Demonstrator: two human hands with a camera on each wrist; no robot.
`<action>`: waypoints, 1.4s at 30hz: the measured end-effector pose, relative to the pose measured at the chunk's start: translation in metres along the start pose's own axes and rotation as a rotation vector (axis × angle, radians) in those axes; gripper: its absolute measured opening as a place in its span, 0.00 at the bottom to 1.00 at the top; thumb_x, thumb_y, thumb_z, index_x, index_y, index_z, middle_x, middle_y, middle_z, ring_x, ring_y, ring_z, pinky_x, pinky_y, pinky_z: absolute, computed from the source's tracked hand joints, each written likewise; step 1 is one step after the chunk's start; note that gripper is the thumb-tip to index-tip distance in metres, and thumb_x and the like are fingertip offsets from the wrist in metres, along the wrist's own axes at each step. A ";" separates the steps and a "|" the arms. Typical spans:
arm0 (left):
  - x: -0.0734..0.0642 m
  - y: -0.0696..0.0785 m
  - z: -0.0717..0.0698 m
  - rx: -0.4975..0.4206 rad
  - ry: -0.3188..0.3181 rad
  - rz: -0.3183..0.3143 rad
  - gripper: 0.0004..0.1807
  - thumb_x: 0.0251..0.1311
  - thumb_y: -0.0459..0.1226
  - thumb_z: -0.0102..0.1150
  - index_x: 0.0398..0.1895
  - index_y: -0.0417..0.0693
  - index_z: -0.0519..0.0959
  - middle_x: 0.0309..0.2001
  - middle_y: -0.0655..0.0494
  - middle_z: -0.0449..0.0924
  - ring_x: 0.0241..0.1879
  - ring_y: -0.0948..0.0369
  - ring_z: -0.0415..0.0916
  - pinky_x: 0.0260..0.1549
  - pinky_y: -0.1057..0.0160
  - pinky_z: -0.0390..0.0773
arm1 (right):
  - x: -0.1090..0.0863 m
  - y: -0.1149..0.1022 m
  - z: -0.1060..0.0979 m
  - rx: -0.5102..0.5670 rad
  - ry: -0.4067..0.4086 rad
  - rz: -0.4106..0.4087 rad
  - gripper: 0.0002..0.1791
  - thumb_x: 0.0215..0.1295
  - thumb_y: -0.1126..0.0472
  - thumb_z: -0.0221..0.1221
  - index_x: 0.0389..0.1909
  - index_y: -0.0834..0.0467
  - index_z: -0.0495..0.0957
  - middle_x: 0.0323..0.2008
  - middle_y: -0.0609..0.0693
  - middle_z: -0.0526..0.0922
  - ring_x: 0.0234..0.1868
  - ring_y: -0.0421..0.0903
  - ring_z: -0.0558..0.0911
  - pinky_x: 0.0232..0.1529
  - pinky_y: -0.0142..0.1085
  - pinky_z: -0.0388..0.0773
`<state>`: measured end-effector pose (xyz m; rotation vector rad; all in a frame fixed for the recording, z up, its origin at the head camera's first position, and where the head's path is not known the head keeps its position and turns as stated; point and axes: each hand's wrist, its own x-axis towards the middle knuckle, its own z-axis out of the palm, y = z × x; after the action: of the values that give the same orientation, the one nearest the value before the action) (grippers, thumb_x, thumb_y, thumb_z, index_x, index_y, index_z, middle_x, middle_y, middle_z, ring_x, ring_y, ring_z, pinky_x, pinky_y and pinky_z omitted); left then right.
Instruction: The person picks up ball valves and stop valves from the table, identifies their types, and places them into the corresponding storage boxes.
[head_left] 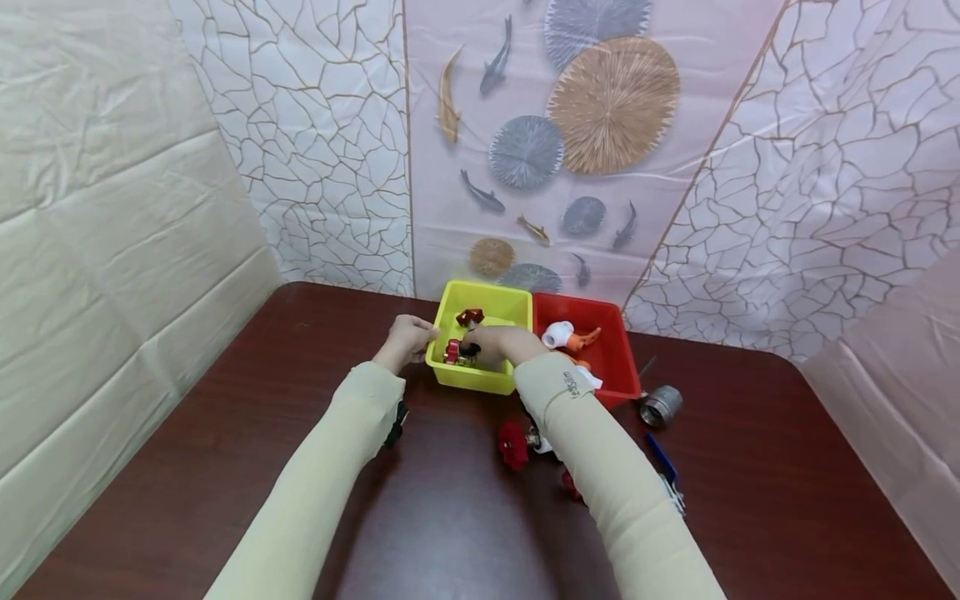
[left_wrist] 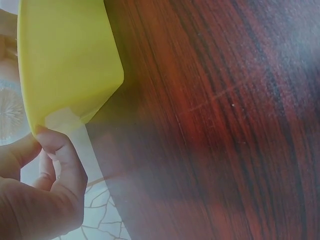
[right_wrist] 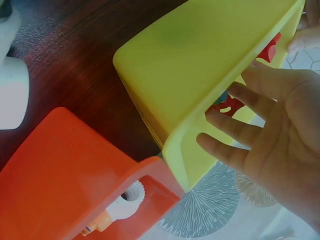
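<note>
My left hand (head_left: 408,340) pinches the left rim of a yellow bin (head_left: 472,379) between thumb and fingers, as the left wrist view shows up close. Inside that bin is my right hand (head_left: 497,343), reaching over the near rim with its fingers spread and fairly straight. Close to its fingertips lies a red-handled valve (head_left: 452,352) with metal and dark parts. Another red-handled piece (head_left: 470,317) sits farther back in the bin. In the right wrist view, the rim hides part of the thumb and index finger, and red parts (right_wrist: 230,106) show just behind the fingers.
Touching the yellow bin, a red bin (head_left: 626,367) holds a white fitting (head_left: 557,335) with an orange part. On the dark table lie a red-wheeled valve (head_left: 513,444), a metal cylinder (head_left: 661,406) and a blue-handled item (head_left: 662,458). A patterned cloth hangs behind.
</note>
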<state>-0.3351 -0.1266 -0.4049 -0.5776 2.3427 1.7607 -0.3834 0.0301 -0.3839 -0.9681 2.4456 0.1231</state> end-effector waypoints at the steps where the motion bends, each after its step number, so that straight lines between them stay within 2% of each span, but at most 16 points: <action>1: 0.000 0.001 0.000 -0.001 0.004 -0.002 0.14 0.65 0.36 0.54 0.49 0.36 0.76 0.40 0.48 0.75 0.25 0.62 0.69 0.22 0.67 0.74 | 0.003 0.003 0.001 0.001 -0.006 -0.012 0.21 0.67 0.64 0.49 0.61 0.50 0.70 0.61 0.51 0.72 0.63 0.46 0.69 0.63 0.39 0.67; 4: 0.001 0.002 0.001 0.000 0.013 -0.006 0.14 0.65 0.37 0.54 0.49 0.37 0.76 0.44 0.46 0.77 0.26 0.62 0.71 0.21 0.68 0.73 | 0.005 0.008 0.003 0.015 -0.027 -0.022 0.21 0.69 0.63 0.47 0.63 0.51 0.69 0.63 0.51 0.70 0.66 0.46 0.67 0.64 0.41 0.66; 5: 0.001 0.002 0.002 -0.002 0.014 -0.009 0.15 0.65 0.37 0.54 0.50 0.37 0.76 0.45 0.46 0.77 0.26 0.62 0.71 0.21 0.69 0.73 | -0.004 0.000 0.001 0.008 -0.037 -0.007 0.22 0.71 0.63 0.46 0.65 0.52 0.66 0.66 0.51 0.67 0.68 0.47 0.63 0.68 0.43 0.62; 6: 0.000 0.002 0.002 0.000 0.014 -0.013 0.15 0.65 0.37 0.54 0.50 0.37 0.76 0.46 0.45 0.77 0.27 0.62 0.72 0.20 0.69 0.73 | -0.008 -0.002 0.002 -0.006 -0.022 -0.029 0.23 0.71 0.62 0.45 0.66 0.53 0.65 0.66 0.52 0.67 0.69 0.48 0.63 0.68 0.44 0.61; 9: -0.001 0.003 0.002 -0.002 0.009 -0.023 0.15 0.65 0.37 0.54 0.50 0.37 0.76 0.46 0.45 0.77 0.27 0.62 0.72 0.20 0.69 0.73 | 0.006 0.019 0.015 -0.045 0.051 -0.153 0.21 0.72 0.59 0.43 0.64 0.54 0.67 0.62 0.52 0.71 0.65 0.49 0.68 0.63 0.42 0.67; 11: -0.001 0.003 0.002 -0.006 0.002 -0.021 0.15 0.65 0.37 0.54 0.50 0.36 0.76 0.46 0.45 0.77 0.27 0.62 0.71 0.20 0.69 0.73 | 0.004 0.023 0.017 -0.046 0.056 -0.180 0.21 0.73 0.57 0.43 0.63 0.53 0.68 0.61 0.52 0.72 0.64 0.48 0.69 0.62 0.41 0.68; 13: -0.002 0.003 0.002 -0.008 -0.008 -0.014 0.15 0.65 0.37 0.54 0.50 0.36 0.75 0.46 0.44 0.76 0.27 0.62 0.71 0.21 0.69 0.73 | 0.004 0.028 0.016 -0.003 0.025 -0.161 0.20 0.73 0.57 0.44 0.62 0.52 0.69 0.60 0.52 0.73 0.62 0.47 0.71 0.60 0.41 0.69; 16: -0.003 0.002 0.000 -0.017 -0.027 0.000 0.16 0.65 0.37 0.54 0.50 0.36 0.74 0.47 0.43 0.76 0.27 0.62 0.70 0.21 0.69 0.73 | -0.038 -0.002 -0.002 0.043 -0.021 -0.062 0.20 0.73 0.60 0.45 0.64 0.55 0.67 0.63 0.55 0.70 0.63 0.49 0.69 0.64 0.43 0.66; 18: -0.003 0.002 -0.002 -0.024 -0.037 0.010 0.16 0.65 0.37 0.54 0.51 0.35 0.74 0.48 0.43 0.75 0.26 0.63 0.70 0.21 0.69 0.73 | -0.062 -0.015 -0.010 0.051 -0.006 -0.044 0.21 0.72 0.64 0.44 0.64 0.57 0.66 0.63 0.58 0.69 0.64 0.52 0.68 0.64 0.45 0.65; 21: -0.003 0.002 -0.005 -0.024 -0.043 0.015 0.17 0.65 0.37 0.54 0.52 0.35 0.73 0.45 0.45 0.75 0.25 0.63 0.70 0.23 0.68 0.74 | -0.083 -0.023 -0.014 0.043 0.023 -0.046 0.21 0.72 0.67 0.44 0.65 0.60 0.65 0.65 0.59 0.67 0.67 0.54 0.65 0.66 0.46 0.63; 24: -0.002 0.002 -0.005 -0.012 -0.044 0.015 0.16 0.65 0.37 0.54 0.52 0.36 0.74 0.41 0.48 0.75 0.24 0.64 0.70 0.26 0.67 0.76 | -0.093 -0.021 -0.013 0.038 0.042 -0.046 0.22 0.71 0.69 0.45 0.65 0.60 0.65 0.65 0.59 0.67 0.67 0.54 0.65 0.67 0.47 0.62; 31: 0.000 -0.004 -0.013 -0.058 -0.151 -0.024 0.21 0.67 0.38 0.51 0.59 0.35 0.68 0.45 0.47 0.75 0.27 0.64 0.71 0.25 0.70 0.74 | -0.115 -0.017 0.000 -0.017 0.120 -0.120 0.19 0.68 0.68 0.50 0.59 0.59 0.71 0.59 0.58 0.74 0.61 0.54 0.72 0.62 0.45 0.69; 36: -0.002 -0.007 -0.009 0.036 -0.093 0.051 0.18 0.68 0.38 0.49 0.53 0.34 0.70 0.40 0.47 0.74 0.27 0.63 0.72 0.26 0.67 0.78 | -0.125 -0.012 0.012 -0.015 0.190 -0.092 0.19 0.67 0.65 0.53 0.59 0.59 0.72 0.57 0.57 0.76 0.59 0.53 0.75 0.60 0.45 0.71; 42: -0.006 -0.008 0.000 0.101 -0.037 0.136 0.17 0.69 0.39 0.47 0.51 0.34 0.72 0.47 0.39 0.75 0.32 0.58 0.77 0.34 0.58 0.83 | -0.146 -0.006 0.020 0.000 0.309 -0.037 0.19 0.66 0.64 0.55 0.58 0.61 0.73 0.54 0.57 0.79 0.53 0.50 0.79 0.54 0.43 0.76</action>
<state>-0.3270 -0.1270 -0.4100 -0.3762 2.4812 1.6788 -0.2805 0.1210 -0.3299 -1.1013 2.7032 -0.0427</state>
